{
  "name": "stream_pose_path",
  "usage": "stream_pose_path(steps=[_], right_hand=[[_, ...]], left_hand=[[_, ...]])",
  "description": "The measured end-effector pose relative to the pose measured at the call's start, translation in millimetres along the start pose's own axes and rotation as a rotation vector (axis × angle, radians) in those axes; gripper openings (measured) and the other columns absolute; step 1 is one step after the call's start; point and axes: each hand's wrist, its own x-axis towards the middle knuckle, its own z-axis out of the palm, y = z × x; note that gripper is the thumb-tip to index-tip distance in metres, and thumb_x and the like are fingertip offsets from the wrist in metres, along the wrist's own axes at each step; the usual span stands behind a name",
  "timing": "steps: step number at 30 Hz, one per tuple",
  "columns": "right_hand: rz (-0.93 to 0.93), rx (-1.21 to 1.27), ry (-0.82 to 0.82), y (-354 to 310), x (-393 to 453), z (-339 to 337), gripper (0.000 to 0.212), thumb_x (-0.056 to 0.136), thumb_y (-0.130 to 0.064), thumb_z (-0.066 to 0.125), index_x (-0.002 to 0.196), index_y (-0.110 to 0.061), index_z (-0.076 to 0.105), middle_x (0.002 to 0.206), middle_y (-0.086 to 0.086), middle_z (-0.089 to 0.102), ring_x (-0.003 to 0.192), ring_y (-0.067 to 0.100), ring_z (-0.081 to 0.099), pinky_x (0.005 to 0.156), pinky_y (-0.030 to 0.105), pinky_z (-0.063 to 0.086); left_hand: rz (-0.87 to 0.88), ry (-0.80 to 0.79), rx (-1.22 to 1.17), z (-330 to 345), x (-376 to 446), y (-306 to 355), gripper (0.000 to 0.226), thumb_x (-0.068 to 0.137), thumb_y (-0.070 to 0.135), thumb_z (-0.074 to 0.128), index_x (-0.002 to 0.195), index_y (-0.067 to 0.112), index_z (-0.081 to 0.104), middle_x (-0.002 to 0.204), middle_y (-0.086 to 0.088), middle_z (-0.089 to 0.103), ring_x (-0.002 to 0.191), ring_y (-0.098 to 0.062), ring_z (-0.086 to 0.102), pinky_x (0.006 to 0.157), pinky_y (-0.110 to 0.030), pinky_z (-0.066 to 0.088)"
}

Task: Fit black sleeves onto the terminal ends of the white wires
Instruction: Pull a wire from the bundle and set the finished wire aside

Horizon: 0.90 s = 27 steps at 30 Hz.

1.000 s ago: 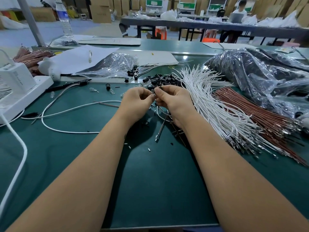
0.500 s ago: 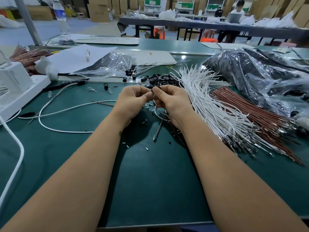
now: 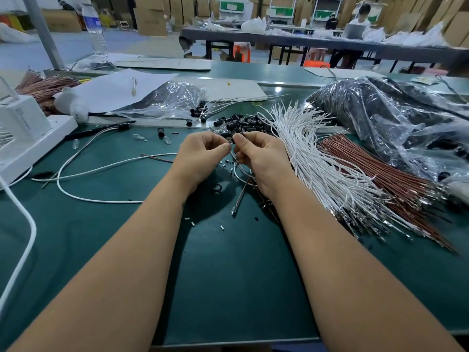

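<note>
Hands meet just before the black sleeves [image 3: 243, 124]. Your left hand [image 3: 203, 154] and right hand [image 3: 258, 156] each pinch the wire end [image 3: 232, 141] between them. White wires [image 3: 317, 161] lie right of the sleeves.

No wording can be made out anywhere in this view. The water bottle [image 3: 94, 29] standing at the far edge of the counter [image 3: 228, 275] wears a blue label, but its print is a blur. The white device [image 3: 24, 120], near and left of that bottle, shows a small grey mark on its face, too faint to read. The green-and-white signs [image 3: 231, 6], far behind and right of the bottle, carry nothing legible either.
</note>
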Motion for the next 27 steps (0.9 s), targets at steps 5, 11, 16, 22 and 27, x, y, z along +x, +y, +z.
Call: stream_pose_path(steps=[5,11,16,22,27], right_hand=[[0.047,0.02,-0.044,-1.9,-0.1,0.5,0.009,0.09,-0.01,0.066,0.082,-0.007,0.064,0.064,0.001,0.062,0.054,0.007,0.057,0.054,0.019,0.049],[0.063,-0.03,-0.076,-3.3,-0.8,1.4,0.008,0.091,-0.01,0.065,0.085,-0.004,0.063,0.069,0.008,0.061,0.057,0.013,0.055,0.054,0.019,0.049],[0.043,-0.011,-0.032,-2.4,0.2,0.8,0.006,0.09,-0.01,0.066,0.085,-0.007,0.065,0.068,0.003,0.063,0.057,0.007,0.058,0.057,0.019,0.05],[0.039,0.043,0.029,-3.5,4.7,0.1,0.007,0.088,-0.008,0.068,0.082,-0.01,0.066,0.064,0.001,0.065,0.054,0.005,0.059,0.057,0.019,0.051],[0.036,-0.076,-0.007,-2.0,3.3,2.1,0.007,0.089,-0.01,0.067,0.083,-0.006,0.065,0.064,0.001,0.061,0.052,0.004,0.057,0.054,0.018,0.049]], left_hand=[[0.036,-0.113,0.159,2.8,1.4,-0.5,0.014,0.1,0.017,0.049,0.088,0.015,0.055,0.067,0.005,0.047,0.056,-0.006,0.038,0.051,-0.014,0.033],[0.064,-0.114,0.218,5.3,3.1,-1.5,0.01,0.1,0.016,0.049,0.098,0.011,0.057,0.07,0.009,0.05,0.057,0.002,0.043,0.053,-0.006,0.034],[0.053,-0.05,0.13,5.6,3.8,-0.4,0.008,0.096,0.015,0.056,0.093,0.01,0.063,0.069,0.005,0.057,0.05,0.005,0.043,0.053,-0.01,0.035],[0.042,-0.016,0.158,-1.1,3.7,-2.4,0.005,0.09,0.014,0.061,0.092,0.016,0.065,0.081,-0.002,0.065,0.071,-0.01,0.055,0.071,-0.024,0.046],[0.103,-0.025,0.267,0.7,4.6,-3.6,0.008,0.091,0.016,0.061,0.089,0.01,0.065,0.07,0.004,0.059,0.058,-0.003,0.048,0.057,-0.014,0.039]])
